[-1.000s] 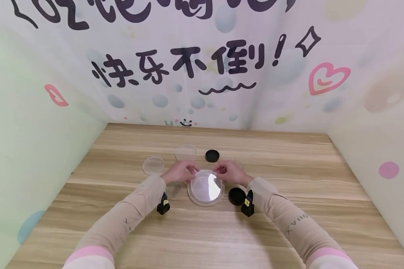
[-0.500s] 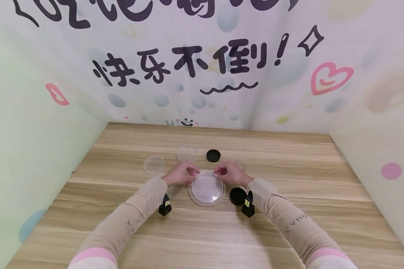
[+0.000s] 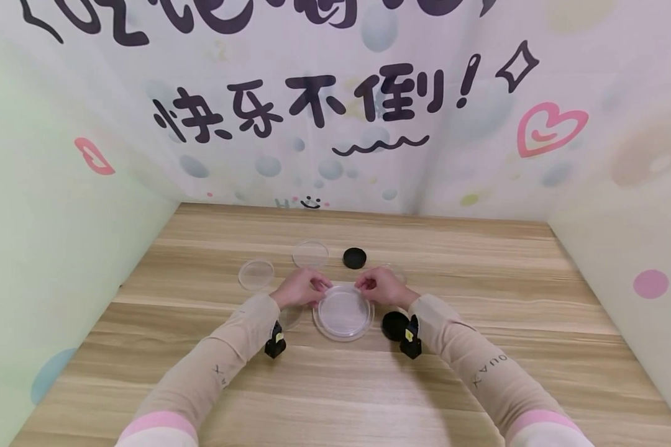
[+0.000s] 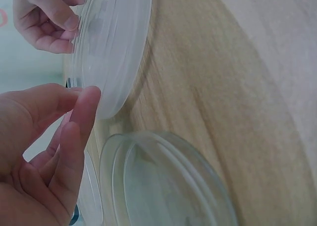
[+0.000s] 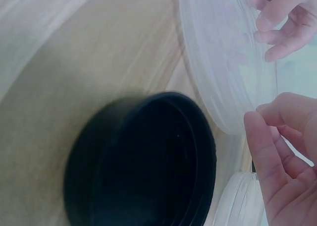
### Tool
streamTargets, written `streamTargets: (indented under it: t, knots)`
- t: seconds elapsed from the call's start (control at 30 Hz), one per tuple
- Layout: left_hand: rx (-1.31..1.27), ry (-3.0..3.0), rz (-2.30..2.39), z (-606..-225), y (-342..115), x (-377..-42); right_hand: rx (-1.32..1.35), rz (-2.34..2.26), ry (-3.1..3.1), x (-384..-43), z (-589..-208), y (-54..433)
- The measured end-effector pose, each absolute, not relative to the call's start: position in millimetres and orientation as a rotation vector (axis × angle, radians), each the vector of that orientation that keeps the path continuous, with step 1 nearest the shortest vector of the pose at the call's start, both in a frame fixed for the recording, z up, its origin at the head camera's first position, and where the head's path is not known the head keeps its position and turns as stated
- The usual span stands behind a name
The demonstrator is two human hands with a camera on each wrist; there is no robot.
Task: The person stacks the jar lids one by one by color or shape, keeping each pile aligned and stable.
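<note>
Several round clear plastic lids, one lying on another, form a stack (image 3: pixel 343 313) on the wooden table in the head view. My left hand (image 3: pixel 302 287) pinches the far left rim of the upper lid between thumb and forefinger. At the far right rim, my right hand (image 3: pixel 384 287) pinches the same lid. In both wrist views the stack's translucent side walls (image 4: pixel 111 42) show between the hands. Close by my left wrist lies another clear dish (image 4: pixel 163 181). A black round lid (image 5: pixel 148 161), hollow side up, sits beside the right wrist.
Two clear lids lie farther back left, one on the left (image 3: pixel 256 275) and one behind the left hand (image 3: pixel 310 254). A smaller black lid (image 3: pixel 355 258) lies behind the stack. Another clear piece (image 3: pixel 398 273) is partly hidden behind the right hand. A printed cloth backs the table (image 3: pixel 335 397).
The bright reflection on the upper lid has shrunk and faded, so its tilt seems slightly different. Both hands stay at the rim in nearly the same places.
</note>
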State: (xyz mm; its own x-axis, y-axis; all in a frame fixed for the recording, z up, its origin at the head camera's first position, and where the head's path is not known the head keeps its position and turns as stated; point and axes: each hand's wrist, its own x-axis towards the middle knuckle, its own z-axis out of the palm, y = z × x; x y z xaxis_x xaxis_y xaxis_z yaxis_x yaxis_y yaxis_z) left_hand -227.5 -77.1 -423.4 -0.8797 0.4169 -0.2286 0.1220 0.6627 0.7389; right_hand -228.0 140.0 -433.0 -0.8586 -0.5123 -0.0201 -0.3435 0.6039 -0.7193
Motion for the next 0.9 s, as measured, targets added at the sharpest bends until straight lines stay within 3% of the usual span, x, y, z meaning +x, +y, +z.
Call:
streamTargets:
  t: [0.53, 0.9]
  knots:
    - [0.454, 2.532, 1.095, -425.5, -79.2, -230.9, -0.563, -1.081, 2.619, -233.0, -432.6, 135.7]
    - [0.466, 2.553, 1.071, -424.0, -80.3, -231.1, -0.605, -1.080, 2.624, -232.3, -432.1, 135.6]
